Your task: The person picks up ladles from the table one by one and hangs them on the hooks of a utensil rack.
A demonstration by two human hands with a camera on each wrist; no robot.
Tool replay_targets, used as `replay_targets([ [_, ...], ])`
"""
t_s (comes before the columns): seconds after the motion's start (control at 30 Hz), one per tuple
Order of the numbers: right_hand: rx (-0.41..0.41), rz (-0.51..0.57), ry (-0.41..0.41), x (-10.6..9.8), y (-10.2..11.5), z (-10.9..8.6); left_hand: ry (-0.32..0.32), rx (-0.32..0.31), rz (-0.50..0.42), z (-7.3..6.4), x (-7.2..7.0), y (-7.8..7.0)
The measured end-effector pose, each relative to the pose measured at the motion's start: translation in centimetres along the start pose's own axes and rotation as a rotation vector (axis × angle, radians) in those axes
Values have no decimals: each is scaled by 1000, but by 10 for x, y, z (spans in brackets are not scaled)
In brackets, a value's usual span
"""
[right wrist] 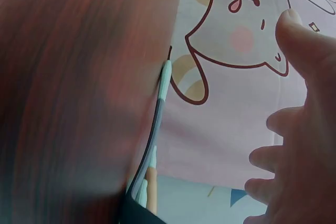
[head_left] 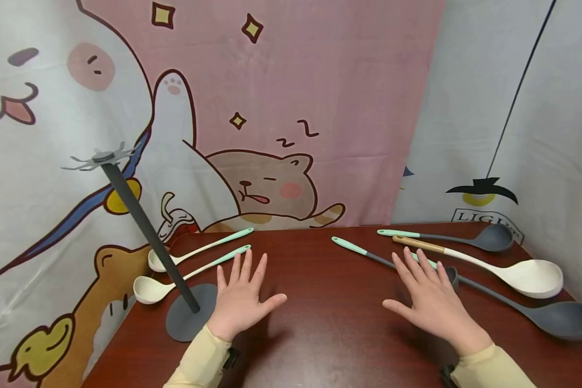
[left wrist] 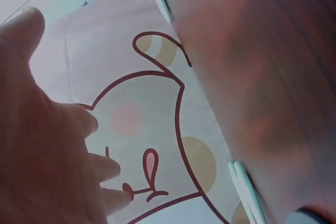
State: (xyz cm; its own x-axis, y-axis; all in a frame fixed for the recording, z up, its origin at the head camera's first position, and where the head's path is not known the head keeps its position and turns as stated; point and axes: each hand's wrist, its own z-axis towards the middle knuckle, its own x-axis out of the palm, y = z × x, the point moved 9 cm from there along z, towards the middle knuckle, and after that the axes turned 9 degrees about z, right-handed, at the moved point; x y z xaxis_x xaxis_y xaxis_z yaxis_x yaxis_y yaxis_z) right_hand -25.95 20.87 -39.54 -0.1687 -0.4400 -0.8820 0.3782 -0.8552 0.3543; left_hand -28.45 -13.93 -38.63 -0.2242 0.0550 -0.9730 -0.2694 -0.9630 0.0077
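Note:
My left hand [head_left: 241, 303] hovers over the table with fingers spread, palm down, holding nothing. Beside it stands a grey utensil stand [head_left: 147, 234] with a round base and a ring of hooks on top. Two white ladles [head_left: 150, 290] with mint handles lie behind the stand. My right hand [head_left: 434, 308], also spread and holding nothing, hovers at the right. It partly covers a grey ladle [head_left: 380, 260] with a mint handle. Right of it lie a white spoon [head_left: 533, 277] with a tan handle, a large grey spoon [head_left: 560, 319] and another grey utensil [head_left: 493, 237] at the back.
The dark red wooden table [head_left: 315, 334] reaches back to a cartoon-printed cloth [head_left: 364, 108]. Mint handle ends [right wrist: 165, 80] show along the table's edge in the right wrist view.

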Motion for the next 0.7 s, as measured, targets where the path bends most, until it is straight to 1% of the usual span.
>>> replay_targets([
  [0.1, -2, 23, 0, 1, 4, 3, -46, 8, 3, -2, -7, 1],
  [0.33, -1, 60, 5, 5, 11, 10, -134, 3, -3, -7, -18, 6],
  [0.5, -5, 86, -5, 7, 14, 14, -232, 5, 11, -13, -31, 9],
  [0.7, -5, 100, -14, 10, 16, 19, -345, 10, 4, -22, -48, 15],
])
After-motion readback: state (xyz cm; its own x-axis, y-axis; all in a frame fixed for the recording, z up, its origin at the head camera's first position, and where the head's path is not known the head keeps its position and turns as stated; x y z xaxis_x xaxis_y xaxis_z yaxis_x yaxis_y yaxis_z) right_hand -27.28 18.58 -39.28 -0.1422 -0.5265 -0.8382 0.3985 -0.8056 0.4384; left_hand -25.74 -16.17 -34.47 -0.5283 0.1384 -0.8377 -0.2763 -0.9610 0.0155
